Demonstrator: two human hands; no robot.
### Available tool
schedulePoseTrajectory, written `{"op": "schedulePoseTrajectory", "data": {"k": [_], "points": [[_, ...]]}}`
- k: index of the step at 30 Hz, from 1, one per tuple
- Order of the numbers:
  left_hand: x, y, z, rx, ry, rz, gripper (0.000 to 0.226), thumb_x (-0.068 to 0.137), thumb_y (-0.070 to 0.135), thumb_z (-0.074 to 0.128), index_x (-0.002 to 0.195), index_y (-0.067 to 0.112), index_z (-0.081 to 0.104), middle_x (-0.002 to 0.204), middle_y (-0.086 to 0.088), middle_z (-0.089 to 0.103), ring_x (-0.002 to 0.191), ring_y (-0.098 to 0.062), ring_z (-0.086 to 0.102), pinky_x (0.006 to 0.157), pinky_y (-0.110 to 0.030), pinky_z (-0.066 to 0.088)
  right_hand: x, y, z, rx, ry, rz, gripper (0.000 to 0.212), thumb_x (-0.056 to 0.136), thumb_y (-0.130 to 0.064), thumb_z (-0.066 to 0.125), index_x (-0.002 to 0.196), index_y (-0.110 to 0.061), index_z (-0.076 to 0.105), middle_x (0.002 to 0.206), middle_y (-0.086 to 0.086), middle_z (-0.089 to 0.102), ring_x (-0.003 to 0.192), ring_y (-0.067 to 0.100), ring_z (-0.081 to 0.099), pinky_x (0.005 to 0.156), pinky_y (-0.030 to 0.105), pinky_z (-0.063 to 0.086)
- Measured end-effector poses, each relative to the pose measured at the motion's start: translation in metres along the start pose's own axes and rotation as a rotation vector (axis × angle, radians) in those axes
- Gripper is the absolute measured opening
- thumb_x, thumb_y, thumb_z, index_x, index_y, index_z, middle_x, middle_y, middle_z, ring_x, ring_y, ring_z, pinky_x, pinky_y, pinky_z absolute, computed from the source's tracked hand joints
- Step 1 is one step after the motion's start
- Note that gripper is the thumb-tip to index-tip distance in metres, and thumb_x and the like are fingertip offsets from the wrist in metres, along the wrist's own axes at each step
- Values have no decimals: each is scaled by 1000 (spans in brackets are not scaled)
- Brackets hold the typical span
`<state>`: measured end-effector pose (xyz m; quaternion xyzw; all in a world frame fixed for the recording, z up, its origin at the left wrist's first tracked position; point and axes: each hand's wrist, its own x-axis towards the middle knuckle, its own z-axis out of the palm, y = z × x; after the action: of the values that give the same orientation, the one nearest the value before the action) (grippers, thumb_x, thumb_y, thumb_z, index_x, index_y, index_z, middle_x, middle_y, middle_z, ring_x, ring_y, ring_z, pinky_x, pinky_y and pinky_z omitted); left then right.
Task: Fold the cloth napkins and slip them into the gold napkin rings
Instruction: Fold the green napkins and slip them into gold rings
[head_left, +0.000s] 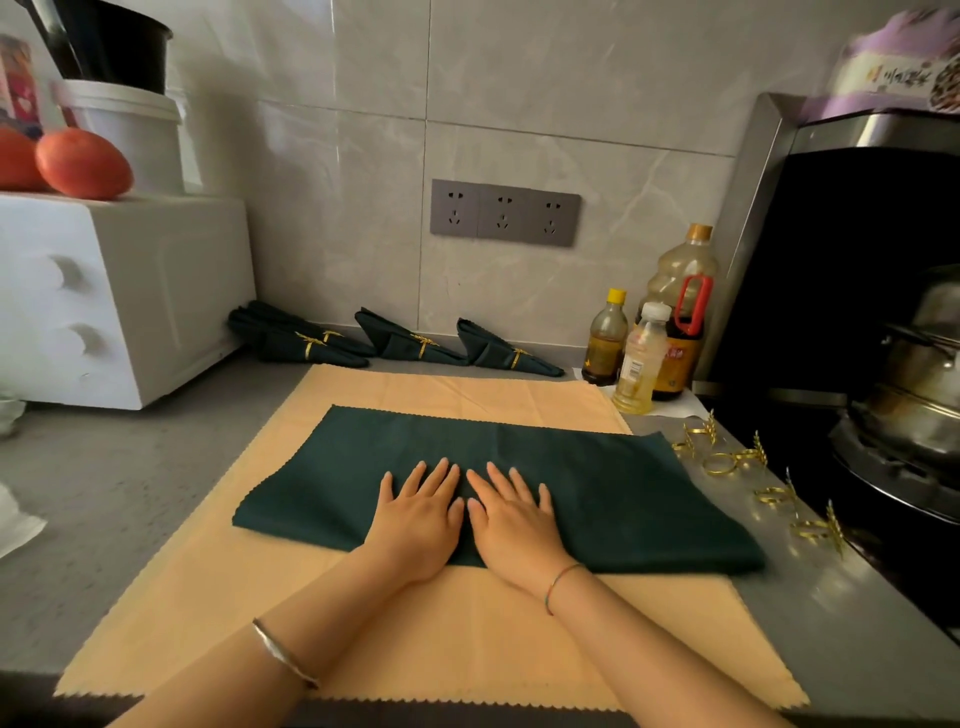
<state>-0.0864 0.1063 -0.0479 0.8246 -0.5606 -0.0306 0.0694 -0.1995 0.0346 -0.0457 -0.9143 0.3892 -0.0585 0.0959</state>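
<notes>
A dark green napkin (623, 493) lies folded into a wide rectangle on a peach cloth (467, 634) spread over the counter. My left hand (421, 514) and my right hand (511, 522) press flat on the napkin's middle, side by side, fingers straight. Several loose gold napkin rings (727, 460) with leaf ornaments lie in a row along the counter's right side. Against the back wall rest green napkins slipped into gold rings: a small pile (301, 338) at left, one (410, 343) in the middle, one (501, 351) at right.
A white oven (114, 296) with tomatoes (83, 163) on top stands at back left. Three bottles (654, 332) stand at back right beside a stove (883, 493) with steel pots. A socket strip (504, 212) is on the tiled wall.
</notes>
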Motion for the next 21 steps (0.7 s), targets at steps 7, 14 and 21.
{"op": "schedulePoseTrajectory", "data": {"k": [7, 14, 21], "points": [[-3, -28, -5, -27, 10, -91, 63, 96, 61, 15, 152, 35, 2, 160, 7, -2, 148, -20, -6, 117, -49, -6, -19, 59, -16, -16, -14, 156, 53, 97, -56, 12, 149, -42, 5, 159, -7, -4, 146, 24, -8, 116, 52, -7], [-3, -52, -11, -5, 7, -185, 67, 94, 65, 15, 152, 35, 1, 161, 7, -2, 148, -21, -4, 117, -50, -3, -41, 126, -31, -46, 24, 264, 60, 97, -57, 12, 151, -32, 3, 159, -6, -4, 146, 14, -4, 118, 39, -1], [-5, -80, -14, 11, 6, -248, 70, 93, 66, 15, 152, 32, 1, 161, 4, -1, 148, -23, -2, 118, -47, 0, -57, 162, -39, -43, 21, 314, 66, 97, -56, 12, 151, -21, -2, 159, -5, -6, 145, 10, -6, 119, 31, -2]]}}
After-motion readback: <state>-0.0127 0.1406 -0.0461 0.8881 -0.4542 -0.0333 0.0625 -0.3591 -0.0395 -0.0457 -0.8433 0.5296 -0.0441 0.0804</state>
